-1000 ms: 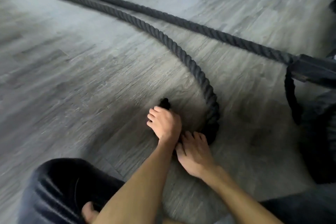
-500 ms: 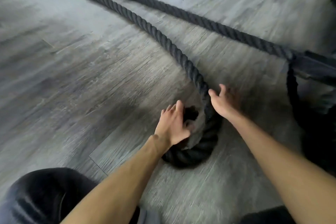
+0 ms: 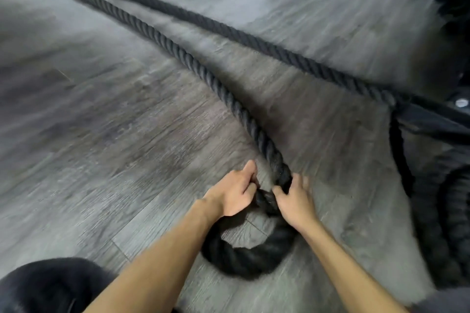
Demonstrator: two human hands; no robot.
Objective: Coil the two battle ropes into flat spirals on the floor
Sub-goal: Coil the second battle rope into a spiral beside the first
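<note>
Closed in since at lower centre; clamping rope (image 3: pixel 239 110) with left hand (image 3: pixel 229 194) and right hand (image 3: pixel 295 202), likely to tighten first turn.

Soft, even indoor light falls on the grey plank floor (image 3: pixel 101 134). It is brightest in a pale sheen near the top of the frame and dims to near black at the right edge, where dark gear (image 3: pixel 432 119) loses all detail. Motion blur smears the floor grain at the left and upper margins and softens the far run of the rope (image 3: pixel 203 76), whose twist reads sharpest mid-frame. My left hand (image 3: pixel 232 192) and right hand (image 3: pixel 295 201) are evenly lit and fairly crisp, casting only faint shadows. The wide lens bows planks at the edges; my knee (image 3: pixel 50 284) is a dark blur.
</note>
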